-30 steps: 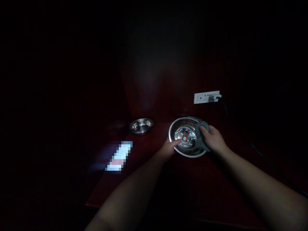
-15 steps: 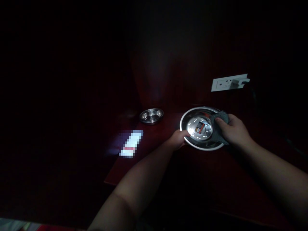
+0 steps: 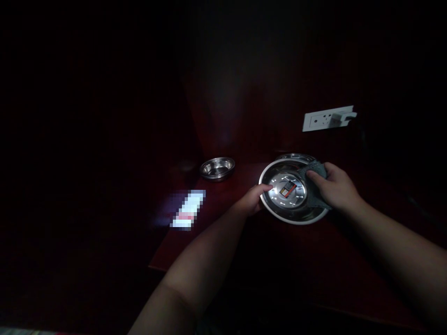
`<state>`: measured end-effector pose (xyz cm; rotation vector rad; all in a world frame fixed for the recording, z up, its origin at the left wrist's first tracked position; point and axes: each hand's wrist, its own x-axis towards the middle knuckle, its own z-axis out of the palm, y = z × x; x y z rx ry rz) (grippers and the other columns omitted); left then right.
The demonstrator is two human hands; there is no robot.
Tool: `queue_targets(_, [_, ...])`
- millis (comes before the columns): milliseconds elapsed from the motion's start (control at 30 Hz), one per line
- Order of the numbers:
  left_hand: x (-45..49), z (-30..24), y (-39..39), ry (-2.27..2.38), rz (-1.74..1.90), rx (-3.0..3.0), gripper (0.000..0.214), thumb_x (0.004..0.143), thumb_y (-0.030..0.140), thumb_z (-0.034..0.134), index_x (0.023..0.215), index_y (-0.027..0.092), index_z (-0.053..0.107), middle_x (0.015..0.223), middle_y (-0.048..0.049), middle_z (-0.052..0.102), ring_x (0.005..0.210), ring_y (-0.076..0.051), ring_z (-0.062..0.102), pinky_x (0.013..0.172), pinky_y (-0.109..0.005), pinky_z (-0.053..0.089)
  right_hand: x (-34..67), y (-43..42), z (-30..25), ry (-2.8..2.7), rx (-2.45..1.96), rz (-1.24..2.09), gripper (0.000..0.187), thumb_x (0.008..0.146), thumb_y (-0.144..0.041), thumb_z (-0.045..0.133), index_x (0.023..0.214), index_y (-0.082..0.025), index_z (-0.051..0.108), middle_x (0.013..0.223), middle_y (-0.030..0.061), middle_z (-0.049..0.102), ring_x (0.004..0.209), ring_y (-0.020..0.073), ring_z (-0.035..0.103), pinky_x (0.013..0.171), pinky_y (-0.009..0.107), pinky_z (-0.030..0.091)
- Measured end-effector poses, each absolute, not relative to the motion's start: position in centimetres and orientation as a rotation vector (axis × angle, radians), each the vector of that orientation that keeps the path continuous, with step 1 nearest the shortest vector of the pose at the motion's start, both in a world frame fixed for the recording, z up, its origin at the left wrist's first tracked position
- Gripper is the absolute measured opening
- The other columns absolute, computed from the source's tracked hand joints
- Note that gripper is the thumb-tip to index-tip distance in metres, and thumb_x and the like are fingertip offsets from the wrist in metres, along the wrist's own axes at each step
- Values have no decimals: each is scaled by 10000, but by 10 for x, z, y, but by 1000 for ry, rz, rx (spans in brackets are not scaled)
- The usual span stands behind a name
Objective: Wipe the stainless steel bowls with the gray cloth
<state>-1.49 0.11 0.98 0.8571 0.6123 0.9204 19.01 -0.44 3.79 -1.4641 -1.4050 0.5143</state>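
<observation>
A shiny metal bowl with a printed label on its inner bottom is held up, tilted toward me. My left hand grips its left rim, thumb over the edge and fingers hidden beneath. At the right side, my right hand is closed on a grey-green cloth, which lies against the bowl's rim and inner wall. Behind the held bowl shows the rim of another metal bowl.
A smaller metal bowl stands to the left on the dark red table. A bright, pixelated screen-like rectangle lies near the table's left edge. A white wall socket holds a plug. The surroundings are very dark.
The held bowl has turned slightly and dropped a little, so its label sits at another angle and more of the bowl behind shows. The view has shifted slightly.
</observation>
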Motion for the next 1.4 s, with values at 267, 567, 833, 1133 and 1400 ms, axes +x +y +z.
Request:
queue_targets(267, [-8, 10, -2, 570, 1085, 809, 372, 739, 321, 599, 1046, 110, 602, 935, -115, 689, 929, -247, 626, 922, -432, 411, 192, 9, 21, -1244, -1412, 592, 267, 717, -469, 558, 806, -217, 558, 720, 46, 617, 580, 196, 570, 466, 315, 443])
queue_targets(567, [-4, 10, -4, 564, 1194, 932, 420, 603, 177, 704, 1013, 116, 633, 1019, -104, 675, 1051, -265, 574, 963, -403, 385, 187, 11, 12, -1222, -1326, 714, 281, 719, -466, 565, 860, -224, 576, 756, 55, 640, 616, 214, 608, 499, 336, 485])
queue_targets(833, [-8, 12, -4, 611, 1144, 847, 352, 686, 215, 624, 1014, 89, 618, 992, -122, 679, 962, -248, 620, 935, -397, 415, 191, 13, 11, -1281, -1334, 669, 268, 729, -447, 551, 858, -215, 580, 740, 42, 640, 602, 197, 599, 521, 322, 480])
queue_targets(1133, [-14, 8, 2, 602, 1048, 841, 315, 742, 272, 578, 989, 83, 628, 966, -131, 684, 962, -241, 619, 969, -404, 390, 190, 5, 21, -1288, -1350, 735, 236, 722, -424, 562, 847, -224, 580, 717, 19, 628, 599, 180, 588, 522, 300, 471])
queue_targets(1400, [-10, 2, 5, 550, 1115, 831, 442, 737, 353, 607, 1094, 94, 588, 1030, -143, 663, 997, -260, 605, 949, -417, 409, 190, 6, 20, -1382, -1345, 596, 287, 738, -456, 533, 851, -198, 581, 733, 47, 638, 624, 194, 587, 528, 299, 464])
